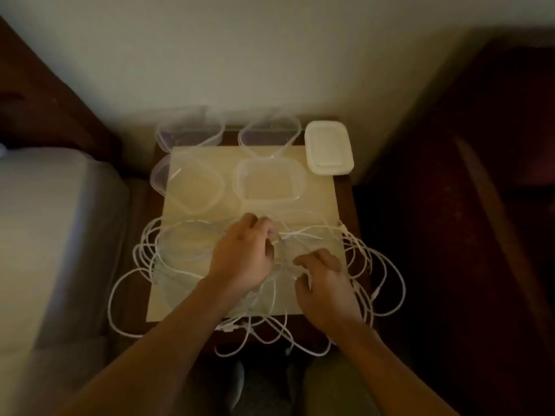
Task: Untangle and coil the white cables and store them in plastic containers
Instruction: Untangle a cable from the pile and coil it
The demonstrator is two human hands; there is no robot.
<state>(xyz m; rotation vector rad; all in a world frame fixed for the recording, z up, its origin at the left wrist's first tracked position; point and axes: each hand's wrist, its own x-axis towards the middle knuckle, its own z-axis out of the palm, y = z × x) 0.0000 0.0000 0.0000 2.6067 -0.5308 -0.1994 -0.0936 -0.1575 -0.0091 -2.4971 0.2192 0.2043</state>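
White cables (168, 259) tangled across surface (318, 211), loops hanging past its edges. Left hand (243, 259) grip curled on strands mid-tangle; right hand (324, 280) grip curled, hold unclear. Light, limp, likely snag-prone: best taken near a plug end.

Dim room; pale wall (270, 55), bed (45, 235) left, dark wooden nightstand (350, 199).

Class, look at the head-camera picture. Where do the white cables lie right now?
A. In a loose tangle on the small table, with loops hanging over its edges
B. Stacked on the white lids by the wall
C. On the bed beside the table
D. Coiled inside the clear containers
A: the white cables sprawl in a tangle over the small table and past its edges, while the clear containers behind them hold no cable.
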